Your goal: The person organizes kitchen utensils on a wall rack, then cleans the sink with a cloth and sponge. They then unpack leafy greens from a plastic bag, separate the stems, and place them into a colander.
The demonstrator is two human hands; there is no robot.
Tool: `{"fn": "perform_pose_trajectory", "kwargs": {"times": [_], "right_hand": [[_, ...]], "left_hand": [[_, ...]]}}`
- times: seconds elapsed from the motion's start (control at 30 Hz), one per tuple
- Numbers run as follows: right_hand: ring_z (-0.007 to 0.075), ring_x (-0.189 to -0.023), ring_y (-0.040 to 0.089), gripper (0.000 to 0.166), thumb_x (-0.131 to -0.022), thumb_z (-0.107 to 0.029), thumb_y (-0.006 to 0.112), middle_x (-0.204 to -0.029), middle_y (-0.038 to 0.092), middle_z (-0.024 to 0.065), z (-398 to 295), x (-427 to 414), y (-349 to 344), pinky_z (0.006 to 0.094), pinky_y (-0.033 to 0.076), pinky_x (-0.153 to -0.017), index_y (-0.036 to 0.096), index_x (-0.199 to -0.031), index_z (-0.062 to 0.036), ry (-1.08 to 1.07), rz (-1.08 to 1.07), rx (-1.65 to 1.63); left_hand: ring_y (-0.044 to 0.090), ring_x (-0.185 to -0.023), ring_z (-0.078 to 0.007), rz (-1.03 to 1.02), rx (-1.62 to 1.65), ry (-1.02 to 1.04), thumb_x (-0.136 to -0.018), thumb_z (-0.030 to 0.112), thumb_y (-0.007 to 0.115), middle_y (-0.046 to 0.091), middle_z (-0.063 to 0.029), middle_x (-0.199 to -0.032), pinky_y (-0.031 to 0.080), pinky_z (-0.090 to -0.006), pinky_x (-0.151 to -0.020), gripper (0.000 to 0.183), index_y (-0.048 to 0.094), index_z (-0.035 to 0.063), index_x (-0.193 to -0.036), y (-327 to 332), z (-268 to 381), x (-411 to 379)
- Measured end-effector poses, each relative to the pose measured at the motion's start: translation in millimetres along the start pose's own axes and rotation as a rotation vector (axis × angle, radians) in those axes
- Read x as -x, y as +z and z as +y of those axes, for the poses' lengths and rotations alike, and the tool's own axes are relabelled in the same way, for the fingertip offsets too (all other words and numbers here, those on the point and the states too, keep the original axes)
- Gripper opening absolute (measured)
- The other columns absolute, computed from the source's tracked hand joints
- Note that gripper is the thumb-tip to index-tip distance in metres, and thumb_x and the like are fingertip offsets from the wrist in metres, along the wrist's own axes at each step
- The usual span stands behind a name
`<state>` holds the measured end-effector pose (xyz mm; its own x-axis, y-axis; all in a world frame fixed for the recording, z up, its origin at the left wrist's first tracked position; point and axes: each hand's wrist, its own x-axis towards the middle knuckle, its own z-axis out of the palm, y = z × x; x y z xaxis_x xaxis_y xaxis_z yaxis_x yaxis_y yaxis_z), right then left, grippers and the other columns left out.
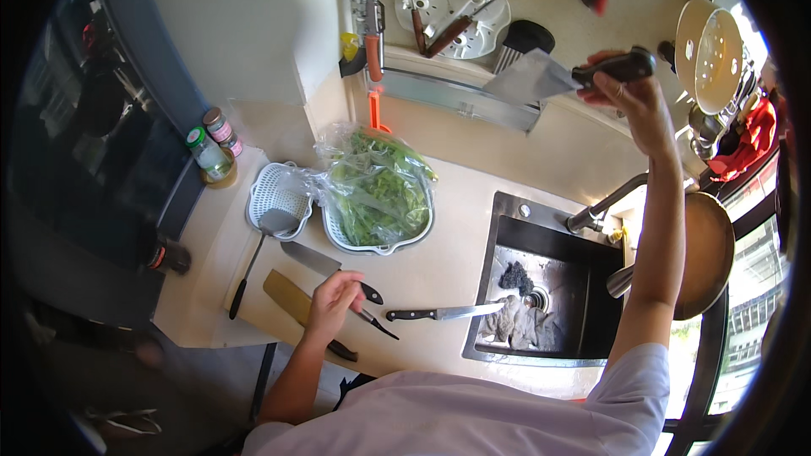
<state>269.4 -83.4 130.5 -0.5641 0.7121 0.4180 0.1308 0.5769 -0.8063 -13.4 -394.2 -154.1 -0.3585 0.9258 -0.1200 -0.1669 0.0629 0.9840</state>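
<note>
My right hand (624, 92) is raised at the upper right, gripping the black handle of a wide-bladed knife or cleaver (532, 76); its blade points left, slightly blurred. Low over the counter, my left hand (336, 304) has its fingers curled, above a knife with a black handle (310, 258) and a thin dark-handled tool (380, 324); whether it touches them I cannot tell. A knife with a brownish blade (288, 296) lies partly under my left wrist. Another black-handled knife (412, 315) lies with its tip over the sink's left edge. A spatula (250, 269) rests against a small basket.
Leafy greens in a clear plastic bag (380, 193) fill a basket (380, 250) beside a smaller basket (253, 202). The black sink (592, 304) holds a grey cloth (519, 326) and a dark scrubber. A faucet (586, 218) and a pan (703, 253) stand right. Jars stand left.
</note>
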Motion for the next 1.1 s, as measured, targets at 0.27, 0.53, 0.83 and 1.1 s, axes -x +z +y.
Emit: {"fn": "perform_pose_trajectory", "kwargs": {"times": [0.27,0.53,0.83,1.1], "right_hand": [[0.0145,-0.074,0.063,0.038,-0.087,-0.032,0.062,-0.092,0.061,0.0083,1.3,-43.9,-22.7,0.0258,0.053,-0.070,0.054,-0.110,-0.0016,0.097,-0.125,0.140],[0.0141,-0.058,0.060,0.037,-0.087,-0.031,0.059,-0.083,0.058,0.0089,84.1,-103.4,5.7,0.0225,0.046,-0.048,0.051,-0.104,0.0016,0.227,0.173,0.200],[0.0152,-0.048,0.059,0.043,-0.084,-0.035,0.061,-0.071,0.061,0.0112,188.7,-74.9,39.4,0.0254,0.043,-0.037,0.056,-0.096,0.0056,0.223,0.270,0.420],[0.0129,-0.061,0.058,0.023,-0.083,-0.006,0.061,-0.077,0.060,0.0058,121.3,66.3,138.8,0.0268,0.046,-0.055,0.056,-0.105,-0.0042,-0.157,0.182,0.449]], "left_hand": [[0.052,-0.059,-0.0090,0.174,-0.087,-0.135,-0.091,0.006,0.050,0.055,-0.0041,-0.071,0.044,-0.0210,-0.054,0.015,0.057,0.0004,-0.102,-46.4,-56.3,49.1],[0.052,-0.056,-0.0089,0.184,-0.111,-0.160,-0.090,0.007,0.051,0.056,-0.0045,-0.070,0.044,-0.0208,-0.053,0.015,0.057,0.0001,-0.101,-37.7,-61.3,58.6],[0.051,-0.055,-0.0085,0.271,-0.151,-0.253,-0.090,0.011,0.055,0.056,-0.0037,-0.069,0.043,-0.0217,-0.051,0.014,0.057,0.0004,-0.099,-48.7,-77.0,78.2],[0.056,-0.056,-0.0171,0.375,-0.662,-0.050,-0.083,0.012,0.060,0.057,-0.0076,-0.066,0.045,-0.0291,-0.054,0.017,0.058,0.0032,-0.097,-51.9,-98.3,90.0]]}}
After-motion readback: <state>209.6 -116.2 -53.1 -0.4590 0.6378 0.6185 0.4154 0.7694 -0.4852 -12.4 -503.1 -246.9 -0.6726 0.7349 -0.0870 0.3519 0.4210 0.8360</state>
